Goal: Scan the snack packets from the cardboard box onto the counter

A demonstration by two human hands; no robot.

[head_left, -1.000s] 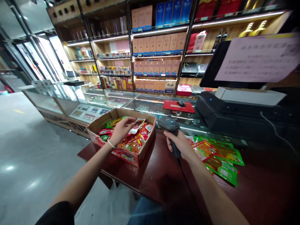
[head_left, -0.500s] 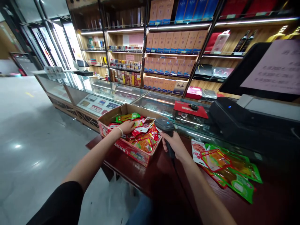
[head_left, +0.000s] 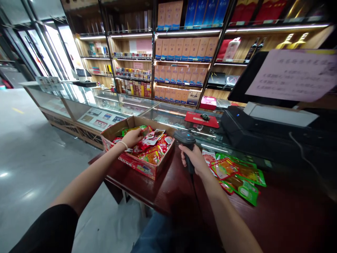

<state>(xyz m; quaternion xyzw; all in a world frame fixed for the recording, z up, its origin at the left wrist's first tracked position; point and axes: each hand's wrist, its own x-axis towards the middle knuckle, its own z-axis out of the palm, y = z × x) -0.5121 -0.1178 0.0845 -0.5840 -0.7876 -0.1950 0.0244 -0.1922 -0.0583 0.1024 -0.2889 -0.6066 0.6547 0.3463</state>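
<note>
My left hand (head_left: 133,138) reaches into an open cardboard box (head_left: 112,131) on a dark wooden table (head_left: 168,188). Its fingers are closed on a red snack packet (head_left: 144,137) among several red, orange and green packets in the box. My right hand (head_left: 194,159) is wrapped round the handle of a black barcode scanner (head_left: 184,137), held upright just right of the box, its head turned toward the packets. The scanner's cable runs down along my right arm.
Several green and red snack packets (head_left: 237,174) lie spread on the table at the right. Behind them are a black cash register (head_left: 252,124), a monitor with a paper note (head_left: 291,75), glass display counters (head_left: 113,105) and lit shelves of boxes (head_left: 181,52). Grey floor lies to the left.
My left hand has gone from holding a packet up over the box to reaching down among the packets and gripping a red one. The scanner stays in my right hand beside the box.
</note>
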